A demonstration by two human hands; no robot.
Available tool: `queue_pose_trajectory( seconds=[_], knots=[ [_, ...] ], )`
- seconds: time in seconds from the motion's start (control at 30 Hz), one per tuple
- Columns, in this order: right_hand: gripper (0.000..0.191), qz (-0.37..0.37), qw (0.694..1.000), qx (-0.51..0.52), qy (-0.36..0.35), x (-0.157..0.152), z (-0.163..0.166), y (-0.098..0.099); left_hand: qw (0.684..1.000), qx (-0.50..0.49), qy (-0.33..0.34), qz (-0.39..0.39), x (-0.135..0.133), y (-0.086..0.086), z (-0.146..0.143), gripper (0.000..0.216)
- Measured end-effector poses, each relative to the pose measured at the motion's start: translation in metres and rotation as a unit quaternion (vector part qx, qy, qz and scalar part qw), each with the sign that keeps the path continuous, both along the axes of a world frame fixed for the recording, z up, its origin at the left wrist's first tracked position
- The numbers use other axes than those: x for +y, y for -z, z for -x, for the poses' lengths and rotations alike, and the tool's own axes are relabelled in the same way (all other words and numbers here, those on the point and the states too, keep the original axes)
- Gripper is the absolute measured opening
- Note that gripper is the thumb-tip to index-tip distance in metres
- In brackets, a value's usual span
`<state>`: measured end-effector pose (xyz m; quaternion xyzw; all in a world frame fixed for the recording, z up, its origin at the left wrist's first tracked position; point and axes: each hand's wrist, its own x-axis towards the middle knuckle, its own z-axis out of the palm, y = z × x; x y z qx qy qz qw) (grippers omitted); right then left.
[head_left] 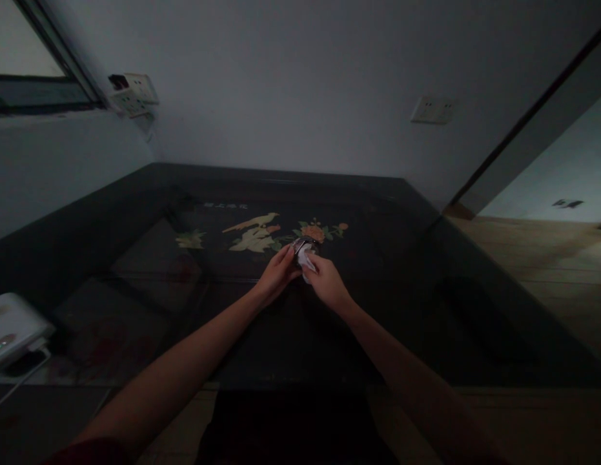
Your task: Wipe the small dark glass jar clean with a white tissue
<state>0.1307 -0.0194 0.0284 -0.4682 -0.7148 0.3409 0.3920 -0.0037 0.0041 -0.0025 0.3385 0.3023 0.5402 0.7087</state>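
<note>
Both my hands meet over the middle of a dark glass-topped table (387, 271). My left hand (277, 274) is closed around a small shiny round object (302, 245), which I cannot name in the dim light. My right hand (326, 283) pinches a small white cloth or tissue (307, 261) and presses it against that object. Under the hands, the tabletop shows a painted bird and flowers (261, 232).
A white device (12, 326) with a cable sits at the table's left edge. Wall sockets (133, 93) hang at the back left corner and another socket (433, 110) on the back wall. A wooden floor (547, 258) and doorway lie to the right.
</note>
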Motion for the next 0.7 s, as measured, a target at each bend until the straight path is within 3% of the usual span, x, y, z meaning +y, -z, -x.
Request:
queue_pose_trajectory(
  seconds=[0.17, 0.33, 0.53, 0.6, 0.7],
  knots=[
    [0.042, -0.091, 0.961, -0.255, -0.053, -0.004, -0.009, -0.009, 1.0, -0.019, -0.007, 0.023, 0.002, 0.001, 0.001, 0.03],
    [0.035, -0.134, 0.905, -0.393, -0.097, -0.001, -0.016, -0.02, 0.999, -0.024, 0.005, 0.035, 0.003, 0.001, 0.001, 0.028],
    [0.032, -0.14, 0.903, -0.394, -0.097, -0.001, -0.018, -0.026, 0.999, -0.014, 0.016, 0.029, 0.002, 0.001, 0.001, 0.027],
    [0.035, -0.128, 0.917, -0.367, -0.09, -0.002, -0.017, -0.023, 0.999, -0.015, 0.017, 0.025, 0.002, 0.001, 0.001, 0.028],
    [0.044, -0.087, 0.961, -0.257, -0.046, -0.002, -0.01, -0.012, 1.0, -0.011, 0.009, 0.012, 0.002, 0.002, 0.002, 0.03]
  ],
)
